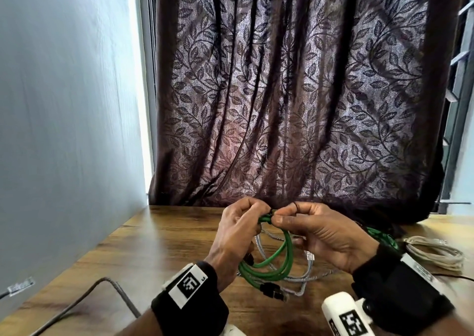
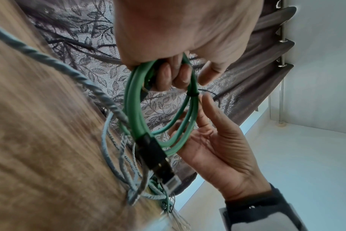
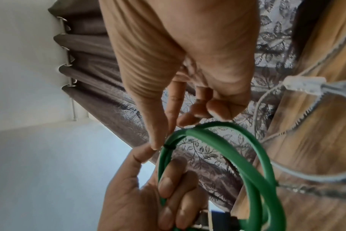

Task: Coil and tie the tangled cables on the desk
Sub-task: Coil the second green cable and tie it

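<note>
The green cable (image 1: 278, 258), smooth and round in section, is wound into several loose loops and held up just above the tabletop (image 1: 159, 246), its black-booted plugs (image 1: 273, 292) hanging at the bottom of the coil. A thin black tie (image 2: 193, 94) cinches the strands together at the top of the loops. The left hand (image 1: 236, 235) has its fingers curled through the coil, gripping the bundle just beside the tie. The right hand (image 1: 320, 233) pinches at the tie with thumb and forefinger, a small dark loop of band (image 1: 296, 205) showing above its knuckles; its other fingers are loosely bent near the loops.

Under the coil lies a pale grey cable (image 1: 300, 275) with a braided, twisted look and a clear plastic plug (image 1: 309, 254), sprawled in open curves on the wood-grain tabletop. A darker grey cable (image 1: 107, 292) bends across the near left, and a clear connector (image 1: 20, 287) rests at the left edge. To the right sit a beige cable bundle (image 1: 436, 254), coiled in long ovals, and another green tangle (image 1: 382, 235) partly hidden behind the right wrist. Both wrists wear black bands carrying white blocks with printed markers. Behind hangs a dark brown curtain (image 1: 295, 91) woven with a leaf-and-vine pattern, beside a plain pale wall (image 1: 64, 104).
</note>
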`<action>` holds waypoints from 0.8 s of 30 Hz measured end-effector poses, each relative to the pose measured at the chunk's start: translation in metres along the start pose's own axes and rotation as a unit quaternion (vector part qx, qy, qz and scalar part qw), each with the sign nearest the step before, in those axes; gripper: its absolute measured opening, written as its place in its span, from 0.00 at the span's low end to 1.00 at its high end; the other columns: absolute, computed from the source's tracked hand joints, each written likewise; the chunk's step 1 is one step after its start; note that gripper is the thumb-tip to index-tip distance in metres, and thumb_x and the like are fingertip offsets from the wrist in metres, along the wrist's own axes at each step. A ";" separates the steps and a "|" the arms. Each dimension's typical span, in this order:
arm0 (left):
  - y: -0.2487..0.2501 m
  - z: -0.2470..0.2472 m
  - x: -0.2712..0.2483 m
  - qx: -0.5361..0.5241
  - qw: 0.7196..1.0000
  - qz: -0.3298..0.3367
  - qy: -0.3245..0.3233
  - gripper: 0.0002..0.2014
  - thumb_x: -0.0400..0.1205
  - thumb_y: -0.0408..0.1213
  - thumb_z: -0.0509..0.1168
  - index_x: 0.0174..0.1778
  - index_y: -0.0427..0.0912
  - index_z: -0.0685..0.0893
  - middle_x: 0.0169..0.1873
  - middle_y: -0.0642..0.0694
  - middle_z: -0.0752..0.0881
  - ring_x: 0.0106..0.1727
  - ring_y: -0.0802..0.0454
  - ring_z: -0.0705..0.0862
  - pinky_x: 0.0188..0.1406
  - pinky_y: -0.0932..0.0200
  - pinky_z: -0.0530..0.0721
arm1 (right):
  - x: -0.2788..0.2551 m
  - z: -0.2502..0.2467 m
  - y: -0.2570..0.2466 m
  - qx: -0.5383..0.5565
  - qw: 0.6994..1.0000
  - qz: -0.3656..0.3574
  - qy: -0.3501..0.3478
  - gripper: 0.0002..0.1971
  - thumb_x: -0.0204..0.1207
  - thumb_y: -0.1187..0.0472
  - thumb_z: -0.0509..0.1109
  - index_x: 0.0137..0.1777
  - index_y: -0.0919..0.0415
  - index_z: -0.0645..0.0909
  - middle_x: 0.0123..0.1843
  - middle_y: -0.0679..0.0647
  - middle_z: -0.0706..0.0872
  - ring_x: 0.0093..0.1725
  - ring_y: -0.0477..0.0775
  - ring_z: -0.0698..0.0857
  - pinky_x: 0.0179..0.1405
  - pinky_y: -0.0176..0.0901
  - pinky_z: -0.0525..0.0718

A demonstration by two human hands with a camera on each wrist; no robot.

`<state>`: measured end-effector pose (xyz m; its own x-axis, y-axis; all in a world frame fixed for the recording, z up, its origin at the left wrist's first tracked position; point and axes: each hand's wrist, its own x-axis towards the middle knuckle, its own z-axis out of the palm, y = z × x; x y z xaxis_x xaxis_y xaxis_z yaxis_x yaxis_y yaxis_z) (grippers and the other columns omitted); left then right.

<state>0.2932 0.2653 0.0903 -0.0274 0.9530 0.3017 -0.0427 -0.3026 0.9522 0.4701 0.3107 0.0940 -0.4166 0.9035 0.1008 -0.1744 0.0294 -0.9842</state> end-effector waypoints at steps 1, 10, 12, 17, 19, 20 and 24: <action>0.000 0.000 0.000 -0.002 1.000 -0.001 0.001 0.08 0.88 0.38 0.66 0.44 0.42 0.84 0.20 0.58 0.74 0.18 0.63 0.69 0.17 0.67 0.65 | -0.001 0.000 -0.001 -0.014 1.000 -0.008 0.000 0.17 0.59 0.66 0.92 0.46 0.64 0.92 0.48 0.63 0.92 0.43 0.51 0.88 0.38 0.42 0.72; 0.000 -0.004 0.007 -0.040 0.997 -0.030 0.051 0.04 0.86 0.38 0.66 0.48 0.43 0.85 0.19 0.59 0.77 0.19 0.64 0.69 0.23 0.61 0.59 | -0.005 -0.013 -0.020 -0.084 0.992 -0.092 0.021 0.19 0.61 0.61 0.88 0.52 0.64 0.94 0.47 0.61 0.93 0.41 0.49 0.86 0.38 0.42 0.81; -0.001 -0.004 0.008 -0.042 0.997 -0.033 0.052 0.04 0.86 0.38 0.66 0.48 0.43 0.85 0.19 0.59 0.76 0.19 0.63 0.68 0.23 0.61 0.59 | -0.003 -0.014 -0.017 -0.107 0.989 -0.096 0.030 0.19 0.59 0.60 0.88 0.51 0.64 0.94 0.46 0.62 0.94 0.42 0.52 0.87 0.40 0.42 0.84; -0.004 -0.006 0.010 -0.042 0.997 -0.032 0.054 0.04 0.85 0.39 0.66 0.49 0.44 0.85 0.20 0.59 0.75 0.21 0.61 0.65 0.24 0.60 0.58 | 0.002 -0.013 -0.006 -0.064 0.993 -0.090 0.041 0.25 0.58 0.63 0.88 0.54 0.72 0.89 0.52 0.70 0.94 0.45 0.58 0.93 0.46 0.42 0.93; -0.005 -0.006 0.009 -0.035 0.997 -0.030 0.056 0.04 0.85 0.39 0.68 0.47 0.44 0.85 0.21 0.59 0.75 0.21 0.62 0.67 0.23 0.61 0.60 | 0.002 -0.011 -0.004 -0.032 0.995 -0.091 0.041 0.22 0.61 0.67 0.86 0.55 0.74 0.88 0.53 0.71 0.94 0.44 0.56 0.93 0.45 0.41 0.94; -0.005 -0.005 0.009 -0.034 0.998 -0.029 0.054 0.04 0.85 0.38 0.68 0.47 0.44 0.84 0.21 0.59 0.75 0.21 0.63 0.67 0.22 0.62 0.60 | 0.002 -0.010 -0.003 -0.027 0.994 -0.094 0.043 0.21 0.61 0.67 0.86 0.54 0.73 0.89 0.53 0.71 0.94 0.44 0.56 0.93 0.44 0.40 0.93; -0.005 -0.006 0.009 -0.042 0.998 -0.021 0.046 0.04 0.86 0.38 0.69 0.46 0.43 0.83 0.21 0.59 0.76 0.21 0.63 0.67 0.20 0.63 0.60 | 0.004 -0.007 0.000 -0.042 0.991 -0.110 0.059 0.22 0.57 0.61 0.87 0.52 0.69 0.92 0.52 0.66 0.95 0.47 0.53 0.93 0.39 0.36 0.88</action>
<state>0.2876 0.2757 0.0882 -0.1151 0.9608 0.2523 -0.1283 -0.2662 0.9553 0.4746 0.3169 0.0933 -0.2690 0.9145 0.3021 -0.1718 0.2631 -0.9493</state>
